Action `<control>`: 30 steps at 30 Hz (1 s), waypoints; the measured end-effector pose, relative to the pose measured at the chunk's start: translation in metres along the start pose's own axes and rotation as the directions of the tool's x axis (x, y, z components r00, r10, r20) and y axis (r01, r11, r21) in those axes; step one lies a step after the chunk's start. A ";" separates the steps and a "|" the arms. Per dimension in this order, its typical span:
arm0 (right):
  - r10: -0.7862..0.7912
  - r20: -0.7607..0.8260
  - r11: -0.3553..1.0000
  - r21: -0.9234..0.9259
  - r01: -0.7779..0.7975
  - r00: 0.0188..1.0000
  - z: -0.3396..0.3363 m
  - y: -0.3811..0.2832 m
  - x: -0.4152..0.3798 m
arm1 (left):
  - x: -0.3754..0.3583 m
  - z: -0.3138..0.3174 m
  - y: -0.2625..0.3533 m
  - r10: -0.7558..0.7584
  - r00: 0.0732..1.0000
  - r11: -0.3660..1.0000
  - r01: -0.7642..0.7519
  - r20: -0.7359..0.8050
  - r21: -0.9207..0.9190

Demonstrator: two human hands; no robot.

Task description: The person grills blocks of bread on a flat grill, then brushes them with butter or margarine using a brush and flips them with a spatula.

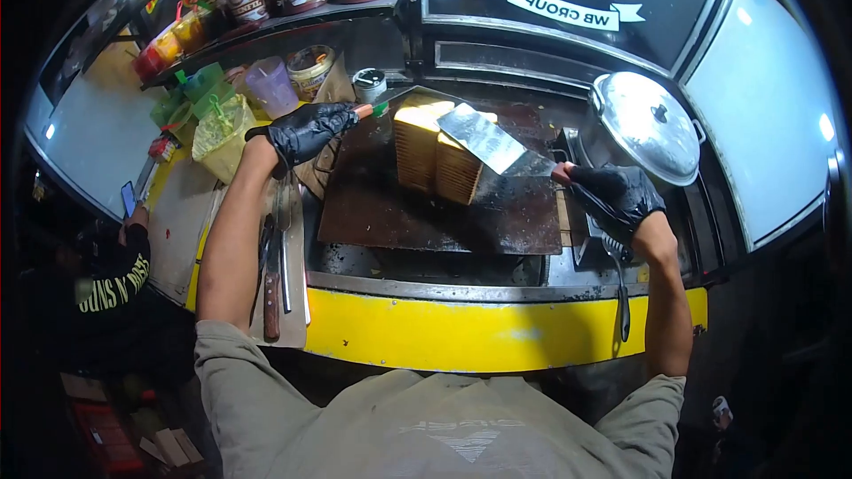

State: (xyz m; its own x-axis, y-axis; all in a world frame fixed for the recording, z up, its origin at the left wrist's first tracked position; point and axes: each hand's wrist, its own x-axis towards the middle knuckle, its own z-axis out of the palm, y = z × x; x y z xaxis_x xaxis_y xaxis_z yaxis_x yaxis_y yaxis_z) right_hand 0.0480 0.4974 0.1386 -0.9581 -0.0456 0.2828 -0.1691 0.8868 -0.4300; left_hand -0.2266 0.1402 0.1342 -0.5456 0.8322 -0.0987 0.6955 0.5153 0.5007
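Left hand (311,134) grips wooden-handled tool (363,111), right hand (619,197) grips spatula (484,138); bread stack (433,164) between them on dark griddle (355,208). Lidded pot (652,124) just beyond right hand, purple cup (272,87) and pale tub (224,140) near left.

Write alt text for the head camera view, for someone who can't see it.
A person's black-gloved left hand holds a handled tool and the right hand a spatula, both at a stack of browned, bread-like slices on a dark flat plate. A lidded pot stands to the right; plastic containers stand to the left.
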 end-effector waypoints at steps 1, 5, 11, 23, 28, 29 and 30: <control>0.009 -0.006 1.000 -0.024 -0.009 1.000 -0.002 -0.004 -0.002 | 0.000 -0.002 0.009 -0.082 0.997 0.996 0.082 0.012 -0.027; 0.202 0.018 0.977 0.063 -0.202 0.979 -0.018 -0.022 -0.003 | -0.003 -0.002 0.021 -0.186 0.982 0.969 0.187 0.023 -0.163; 0.279 -0.007 0.960 0.000 -0.279 0.960 -0.012 -0.032 -0.006 | -0.003 0.000 0.014 -0.047 0.999 0.997 0.048 0.012 -0.068; 0.177 0.056 0.978 -0.126 -0.169 0.983 0.004 -0.025 -0.008 | -0.007 0.000 0.020 -0.018 1.000 0.999 0.019 0.019 -0.039; 0.207 0.035 0.971 -0.130 -0.201 0.978 0.000 -0.029 -0.005 | -0.008 0.003 0.024 -0.038 0.999 0.999 0.038 0.004 -0.017; 0.166 0.031 0.977 -0.138 -0.160 0.986 0.001 -0.026 -0.007 | -0.009 0.003 0.023 -0.039 0.999 0.999 0.039 0.004 -0.016; 0.124 0.026 0.982 -0.146 -0.119 0.992 0.001 -0.024 -0.008 | -0.008 0.004 0.021 -0.033 0.999 0.999 0.033 -0.001 -0.024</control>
State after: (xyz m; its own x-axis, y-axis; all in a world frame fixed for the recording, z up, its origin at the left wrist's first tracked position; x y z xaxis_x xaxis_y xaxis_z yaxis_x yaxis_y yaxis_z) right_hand 0.0598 0.4763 0.1454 -0.9774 0.0528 0.2049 -0.0184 0.9435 -0.3309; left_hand -0.2057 0.1450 0.1418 -0.5687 0.8145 -0.1146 0.6657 0.5377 0.5174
